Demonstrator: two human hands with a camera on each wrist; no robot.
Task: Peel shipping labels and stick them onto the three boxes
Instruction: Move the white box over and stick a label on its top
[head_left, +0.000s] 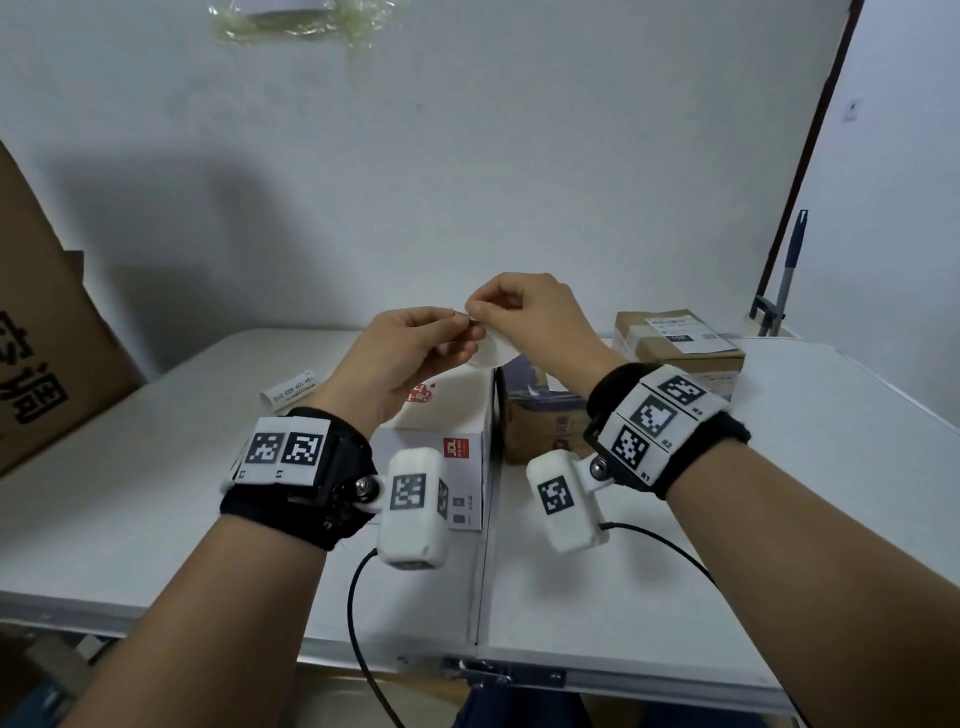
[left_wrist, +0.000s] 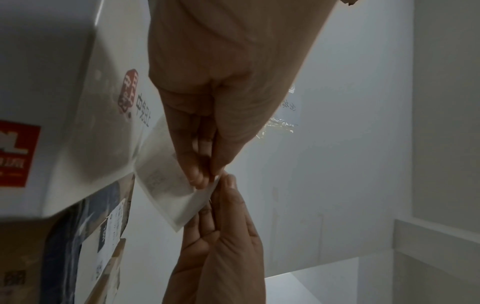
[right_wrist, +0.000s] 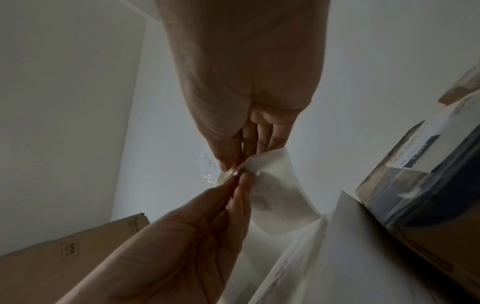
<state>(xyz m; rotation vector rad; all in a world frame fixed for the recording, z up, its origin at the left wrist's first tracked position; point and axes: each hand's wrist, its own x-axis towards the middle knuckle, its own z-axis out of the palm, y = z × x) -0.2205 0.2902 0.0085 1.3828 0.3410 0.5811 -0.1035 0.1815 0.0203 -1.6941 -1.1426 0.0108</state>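
Note:
Both hands are raised over the boxes and pinch one corner of a curled white shipping label (head_left: 491, 353). My left hand (head_left: 464, 326) holds the corner from the left, and my right hand (head_left: 475, 310) pinches it from the right, fingertips almost touching. In the left wrist view the label (left_wrist: 166, 185) hangs below my left hand (left_wrist: 207, 176); in the right wrist view the label (right_wrist: 275, 191) curls under my right hand (right_wrist: 231, 166). Below stand a white box (head_left: 441, 415), a brown box with a dark top (head_left: 540, 421) and a labelled brown box (head_left: 675, 348).
A rolled label strip (head_left: 291, 391) lies on the white table (head_left: 156, 519) left of the boxes. A large cardboard box (head_left: 47, 338) leans at the far left. A mop handle (head_left: 790, 270) stands at the right by the wall. Cables hang from the wrist cameras.

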